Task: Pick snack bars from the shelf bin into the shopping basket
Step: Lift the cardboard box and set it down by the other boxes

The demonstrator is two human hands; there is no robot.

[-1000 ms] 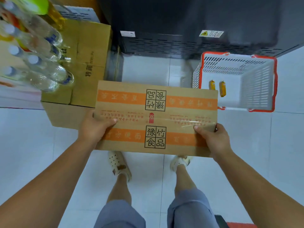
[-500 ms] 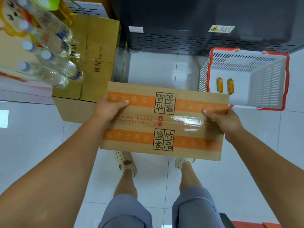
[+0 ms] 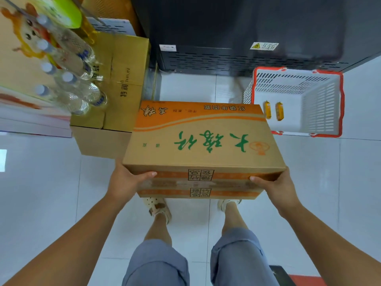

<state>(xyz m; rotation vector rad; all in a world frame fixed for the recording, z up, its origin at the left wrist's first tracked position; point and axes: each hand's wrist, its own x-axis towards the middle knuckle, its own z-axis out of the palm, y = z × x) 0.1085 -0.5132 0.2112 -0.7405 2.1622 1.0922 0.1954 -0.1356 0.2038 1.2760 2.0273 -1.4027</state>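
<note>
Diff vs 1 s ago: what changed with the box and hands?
The box was tipped. Its taped face, which faced the camera, now faces the person, and the green-lettered side is on top. The left hand and right hand still grip its ends. The basket still sits on the floor with two snack bars inside.

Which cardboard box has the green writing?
The held box, with an orange band; the floor box at left shows only dark print.
</note>
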